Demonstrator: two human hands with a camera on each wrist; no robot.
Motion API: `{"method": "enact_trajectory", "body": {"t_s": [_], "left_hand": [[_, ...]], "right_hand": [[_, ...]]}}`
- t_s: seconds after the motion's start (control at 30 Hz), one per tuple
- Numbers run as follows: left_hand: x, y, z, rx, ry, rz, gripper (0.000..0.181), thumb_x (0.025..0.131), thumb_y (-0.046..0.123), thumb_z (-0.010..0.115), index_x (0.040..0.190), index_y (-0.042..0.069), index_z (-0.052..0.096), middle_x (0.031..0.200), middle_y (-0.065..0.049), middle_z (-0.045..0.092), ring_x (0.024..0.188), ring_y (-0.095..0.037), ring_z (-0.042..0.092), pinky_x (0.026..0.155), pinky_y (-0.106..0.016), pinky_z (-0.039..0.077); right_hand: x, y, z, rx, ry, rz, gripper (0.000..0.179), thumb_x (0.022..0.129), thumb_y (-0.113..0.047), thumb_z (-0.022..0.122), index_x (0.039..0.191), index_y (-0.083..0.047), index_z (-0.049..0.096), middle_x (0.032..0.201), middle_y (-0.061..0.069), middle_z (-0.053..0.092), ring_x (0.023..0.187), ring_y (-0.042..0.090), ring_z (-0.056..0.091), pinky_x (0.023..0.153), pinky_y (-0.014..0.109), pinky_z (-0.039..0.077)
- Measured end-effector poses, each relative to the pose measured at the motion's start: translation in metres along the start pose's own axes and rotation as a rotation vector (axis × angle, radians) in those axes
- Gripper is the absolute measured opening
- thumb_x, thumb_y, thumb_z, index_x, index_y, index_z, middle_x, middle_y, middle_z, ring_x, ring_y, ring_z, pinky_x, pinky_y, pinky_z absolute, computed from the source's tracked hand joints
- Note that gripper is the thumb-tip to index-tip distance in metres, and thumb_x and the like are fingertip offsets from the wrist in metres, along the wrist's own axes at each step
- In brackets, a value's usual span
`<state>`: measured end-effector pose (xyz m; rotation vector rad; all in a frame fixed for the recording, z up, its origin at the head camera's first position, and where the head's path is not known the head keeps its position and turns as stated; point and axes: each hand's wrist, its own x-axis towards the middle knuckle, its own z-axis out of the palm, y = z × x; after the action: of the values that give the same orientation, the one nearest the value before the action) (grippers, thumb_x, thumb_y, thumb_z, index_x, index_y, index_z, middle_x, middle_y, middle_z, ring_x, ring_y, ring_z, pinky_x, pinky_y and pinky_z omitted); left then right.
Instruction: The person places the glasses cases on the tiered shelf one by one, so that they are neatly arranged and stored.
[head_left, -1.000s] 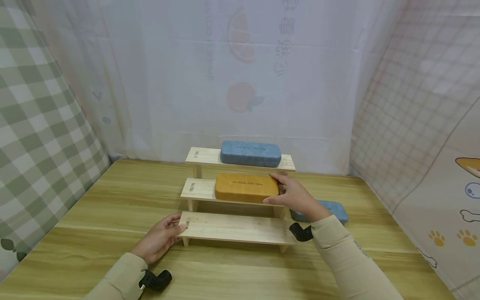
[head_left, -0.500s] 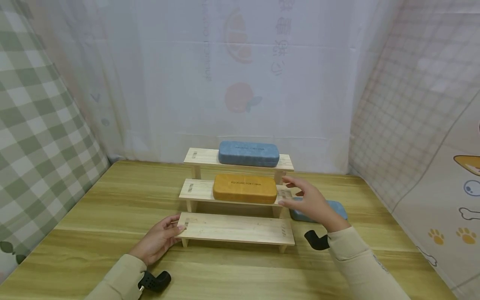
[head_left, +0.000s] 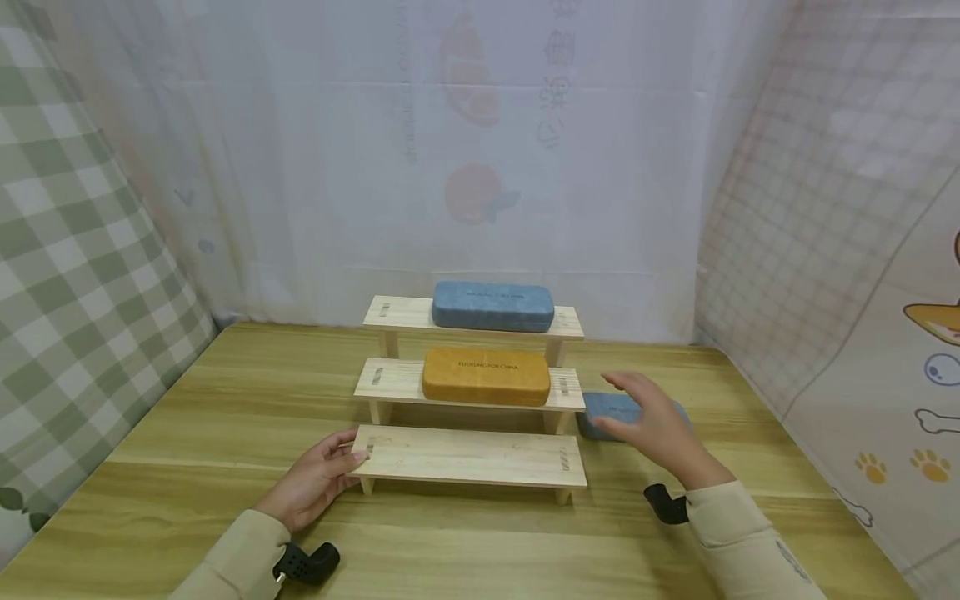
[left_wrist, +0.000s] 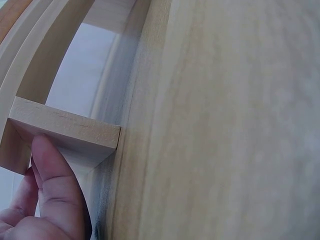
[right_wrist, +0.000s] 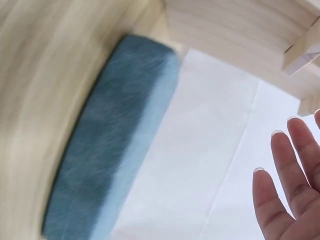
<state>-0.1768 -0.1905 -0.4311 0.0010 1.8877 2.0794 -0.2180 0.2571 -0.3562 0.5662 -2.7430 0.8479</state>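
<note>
A three-step wooden display stand [head_left: 468, 456] stands on the table. My left hand [head_left: 313, 482] holds the left end of its lowest step, thumb on top. In the left wrist view, fingers [left_wrist: 55, 185] lie against the leg under that step. A yellow-orange glasses case [head_left: 486, 377] rests on the middle step and a blue glasses case [head_left: 492, 307] on the top step. Beside the stand at right, another blue glasses case [head_left: 603, 407] lies on the table. My right hand [head_left: 662, 433] hovers over it with fingers spread, holding nothing and hiding part of it.
A wood-grain table [head_left: 465, 550] carries everything. Behind it hangs a pale printed cloth [head_left: 322, 192]. Green checked fabric [head_left: 82, 242] stands at the left and a cloth with paw prints [head_left: 832, 333] at the right.
My right hand has let go of the yellow-orange case on the middle step and moved right and down to the blue case on the table. The left hand keeps its hold.
</note>
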Motion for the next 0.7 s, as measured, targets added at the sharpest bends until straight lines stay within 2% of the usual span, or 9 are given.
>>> {"method": "enact_trajectory", "body": {"t_s": [0.23, 0.53, 0.7], "left_hand": [[0.0, 0.001, 0.001, -0.004, 0.002, -0.002, 0.066, 0.099, 0.012, 0.053, 0.148, -0.01, 0.014, 0.122, -0.011, 0.049, 0.098, -0.011, 0.056, 0.084, -0.027, 0.047], [0.0, 0.002, 0.001, 0.002, 0.018, 0.003, 0.067, 0.099, 0.011, 0.052, 0.148, -0.011, 0.013, 0.123, -0.015, 0.048, 0.098, -0.011, 0.057, 0.085, -0.027, 0.047], [-0.001, 0.001, 0.001, 0.005, 0.003, 0.01, 0.068, 0.099, 0.012, 0.053, 0.148, -0.011, 0.011, 0.123, -0.014, 0.048, 0.099, -0.01, 0.057, 0.085, -0.027, 0.047]], "right_hand": [[-0.012, 0.019, -0.003, -0.042, -0.019, 0.068, 0.069, 0.084, -0.026, 0.076, 0.139, 0.003, 0.046, 0.138, 0.026, 0.046, 0.125, 0.047, 0.041, 0.094, 0.062, 0.039], [-0.024, 0.042, -0.007, -0.09, -0.029, 0.105, 0.072, 0.084, -0.03, 0.076, 0.139, 0.004, 0.045, 0.137, 0.029, 0.044, 0.124, 0.05, 0.04, 0.094, 0.064, 0.037], [-0.028, 0.051, -0.011, -0.106, -0.028, 0.121, 0.072, 0.083, -0.03, 0.077, 0.138, 0.005, 0.046, 0.137, 0.031, 0.043, 0.125, 0.051, 0.037, 0.096, 0.065, 0.034]]}}
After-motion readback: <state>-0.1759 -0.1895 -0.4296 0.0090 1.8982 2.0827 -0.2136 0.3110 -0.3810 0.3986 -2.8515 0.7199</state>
